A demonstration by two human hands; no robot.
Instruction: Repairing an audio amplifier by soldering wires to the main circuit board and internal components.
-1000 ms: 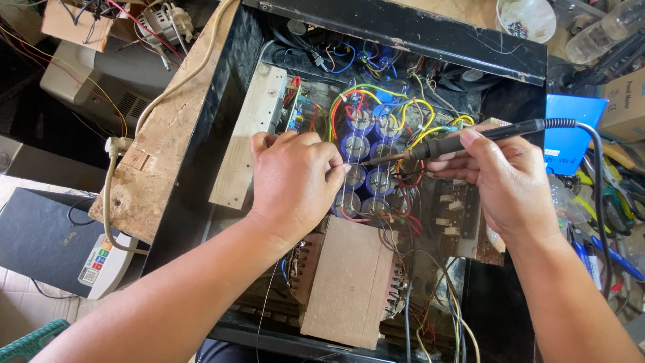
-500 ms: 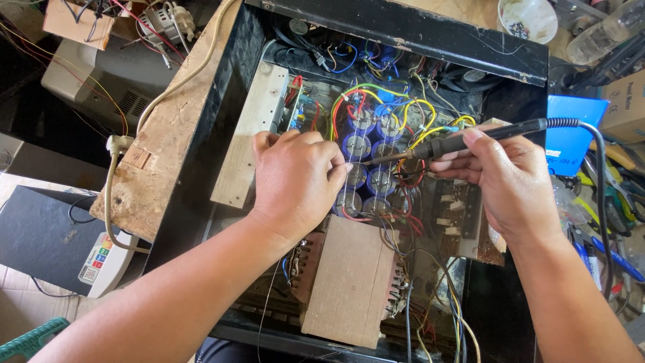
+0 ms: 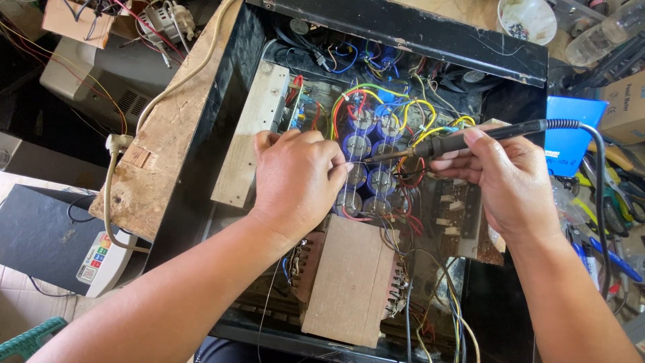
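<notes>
Two bare forearms reach from the near edge of the view into an open black metal chassis (image 3: 201,175). Nearest the viewer, inside the chassis, sits a transformer (image 3: 349,282) with a flat brown top and windings showing at its sides. Just beyond it, the left hand (image 3: 295,178) hovers palm-down over the board, fingers curled together and pinched on a thin solder wire (image 3: 346,181) that runs down past the knuckles toward the row of blue cylindrical capacitors (image 3: 369,154). The right hand (image 3: 504,181) holds a soldering iron (image 3: 470,140) in a pen-like grip: thumb and fingers are clamped around the black handle, which lies across the fingertips and points leftward. The iron's metal tip extends beyond the right fingers and meets the left fingertips above the capacitors; whether it touches the wire cannot be told. Its black cord (image 3: 600,181) loops off the handle's far end and drops down the right side. Yellow, red, blue and green wires (image 3: 376,101) arch over the capacitors. A pale wooden strip (image 3: 252,134) lies along the chassis's left inner side, and a worn wooden plank (image 3: 161,154) rests outside it. Farther right stands a blue box (image 3: 571,134); a white bowl (image 3: 527,19) lies beyond the far chassis wall.
</notes>
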